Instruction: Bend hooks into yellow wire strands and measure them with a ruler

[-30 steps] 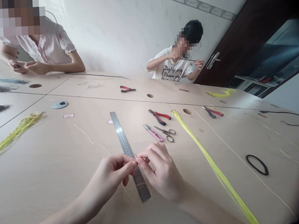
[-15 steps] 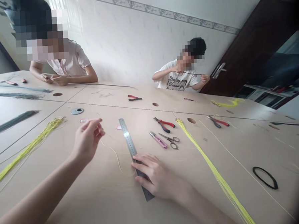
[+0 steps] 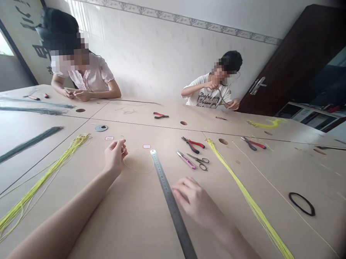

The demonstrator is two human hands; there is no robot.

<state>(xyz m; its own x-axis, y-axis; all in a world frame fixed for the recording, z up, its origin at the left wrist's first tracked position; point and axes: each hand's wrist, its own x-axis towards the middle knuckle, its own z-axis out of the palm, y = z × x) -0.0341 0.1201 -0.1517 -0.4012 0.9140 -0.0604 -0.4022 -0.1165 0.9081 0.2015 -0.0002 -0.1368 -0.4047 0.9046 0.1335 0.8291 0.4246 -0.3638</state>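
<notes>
My left hand (image 3: 115, 155) is raised over the table left of the ruler, its fingers pinched on a thin pale yellow cord (image 3: 139, 172). The cord hangs from the fingers and curves towards the ruler's upper end. A long metal ruler (image 3: 171, 201) lies slanted on the table. At its right edge is my right hand (image 3: 191, 196), fingers curled together, with the thumb and fingertips near the metal; whether anything is between them is too small to tell. A small red-edged label (image 3: 146, 146) lies just above the ruler's end.
Pliers (image 3: 192, 144), a pink snipper (image 3: 186, 159) and small scissors (image 3: 200, 162) lie right of the ruler. Yellow cord bundles lie left (image 3: 45, 178) and right (image 3: 246, 195). A black ring (image 3: 301, 204) is far right. Two people sit across the table (image 3: 126, 124).
The ruler has slid down towards me, and my right hand has come off it to its right side. My left hand still pinches the cord. The view has shifted slightly.
</notes>
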